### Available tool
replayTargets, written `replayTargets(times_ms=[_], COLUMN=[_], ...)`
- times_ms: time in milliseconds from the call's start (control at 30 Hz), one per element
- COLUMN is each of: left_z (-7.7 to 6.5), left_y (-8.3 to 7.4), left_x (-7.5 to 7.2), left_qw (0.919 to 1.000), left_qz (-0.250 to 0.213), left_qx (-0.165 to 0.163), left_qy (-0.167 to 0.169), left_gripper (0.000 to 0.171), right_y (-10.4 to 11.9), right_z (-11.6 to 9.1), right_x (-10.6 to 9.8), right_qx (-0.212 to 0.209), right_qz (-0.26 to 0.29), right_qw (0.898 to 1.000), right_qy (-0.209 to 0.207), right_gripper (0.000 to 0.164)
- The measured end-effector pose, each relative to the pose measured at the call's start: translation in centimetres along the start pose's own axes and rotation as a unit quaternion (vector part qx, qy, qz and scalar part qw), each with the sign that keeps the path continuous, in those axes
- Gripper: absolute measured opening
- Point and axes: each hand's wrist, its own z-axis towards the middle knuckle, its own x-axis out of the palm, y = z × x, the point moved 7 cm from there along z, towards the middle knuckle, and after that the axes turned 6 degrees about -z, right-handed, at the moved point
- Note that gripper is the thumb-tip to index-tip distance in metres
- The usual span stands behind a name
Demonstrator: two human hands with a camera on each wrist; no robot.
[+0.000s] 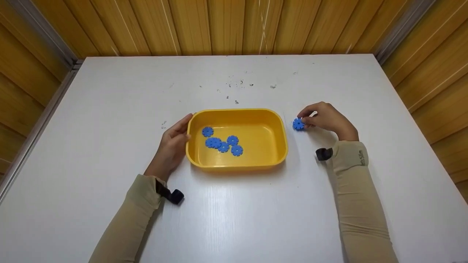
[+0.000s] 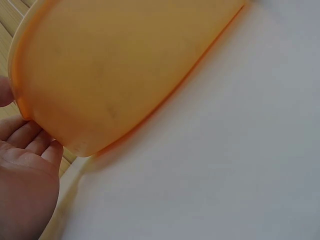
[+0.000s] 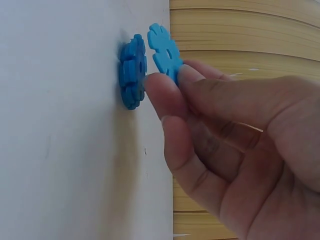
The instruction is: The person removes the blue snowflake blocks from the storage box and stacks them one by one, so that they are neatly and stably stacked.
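A yellow plastic tub stands on the white table, with several blue notched discs lying flat in its left half, some overlapping. My left hand holds the tub's left end; in the left wrist view its fingers touch the outer wall. To the right of the tub, my right hand pinches a blue notched disc between thumb and fingertips. Close beside that disc, a short stack of blue discs rests on the table, shown in the right wrist view.
The white table carries dark scuff marks beyond the tub. Yellow wood-look panels enclose the back and sides. Each wrist bears a black strap-on camera, the right one close above the table.
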Motion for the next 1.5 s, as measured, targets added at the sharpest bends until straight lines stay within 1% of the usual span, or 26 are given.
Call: replayTargets(times_ms=[300,600,867,1067,1200,1300,1500], left_z=[-0.1,0.0,-0.1,-0.1,-0.2,-0.2,-0.2], left_y=[0.0,0.0,-0.1,-0.1,0.0,0.0,0.0], left_x=[0.0,-0.1,0.0,0.1,0.1,0.0,0.1], left_qw=[1.0000,0.9999,1.0000,1.0000,0.9999,0.9999,0.9999], left_qz=[0.002,-0.005,-0.005,-0.003,0.001,0.002,0.009], left_qx=[-0.007,-0.007,-0.005,-0.004,-0.010,-0.011,-0.009], left_qy=[-0.005,-0.007,-0.005,-0.002,-0.005,-0.008,-0.005], left_gripper=[0.068,0.068,0.067,0.067,0.067,0.068,0.068], right_y=[-0.4,-0.7,-0.5,0.2,0.9,1.8,4.1], right_z=[0.0,0.1,-0.2,-0.6,-0.9,-1.0,-1.1], right_x=[0.0,0.0,-0.3,-0.8,-1.2,-1.7,-2.2], right_qx=[0.017,0.030,0.028,0.021,0.010,-0.002,-0.016], right_qz=[-0.011,-0.007,-0.025,-0.023,-0.021,-0.024,-0.034], right_qw=[1.000,1.000,0.999,0.999,0.999,0.999,0.999], right_qy=[-0.003,0.002,-0.010,-0.018,-0.028,-0.036,-0.032], right_gripper=[0.024,0.027,0.030,0.032,0.033,0.033,0.033])
